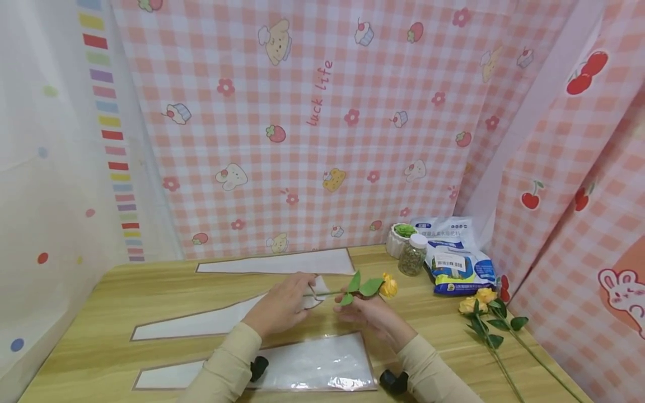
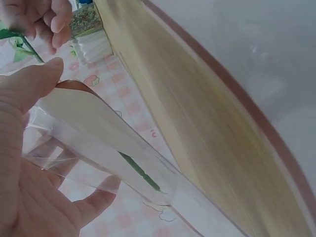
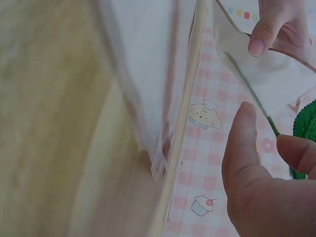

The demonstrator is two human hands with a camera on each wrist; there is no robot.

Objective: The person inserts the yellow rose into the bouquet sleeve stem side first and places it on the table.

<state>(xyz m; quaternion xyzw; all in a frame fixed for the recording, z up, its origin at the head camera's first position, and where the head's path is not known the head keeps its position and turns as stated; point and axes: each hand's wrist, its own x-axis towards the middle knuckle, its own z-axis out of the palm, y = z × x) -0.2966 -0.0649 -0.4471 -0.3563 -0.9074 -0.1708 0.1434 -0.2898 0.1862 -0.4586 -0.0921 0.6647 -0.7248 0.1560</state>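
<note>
My left hand [image 1: 282, 305] holds the wide mouth of a white, brown-edged flower sleeve [image 1: 201, 319], its thumb over the rim. In the left wrist view, clear film shows on one face of the sleeve, and the lower end of a green stem [image 2: 140, 172] is inside. To the right, my right hand [image 1: 375, 318] pinches the stem of a yellow rose [image 1: 388, 285] below its green leaves [image 1: 371, 287]. The bloom points right, away from the sleeve. In the right wrist view, the stem [image 3: 273, 126] runs from the right thumb into the sleeve mouth.
Another sleeve [image 1: 287, 264] lies at the back of the table, and one [image 1: 322, 364] near the front under the forearms. Two yellow roses [image 1: 476, 305] lie at right. A white pot [image 1: 398, 246], a lidded jar [image 1: 413, 257] and printed bags [image 1: 458, 268] stand at back right.
</note>
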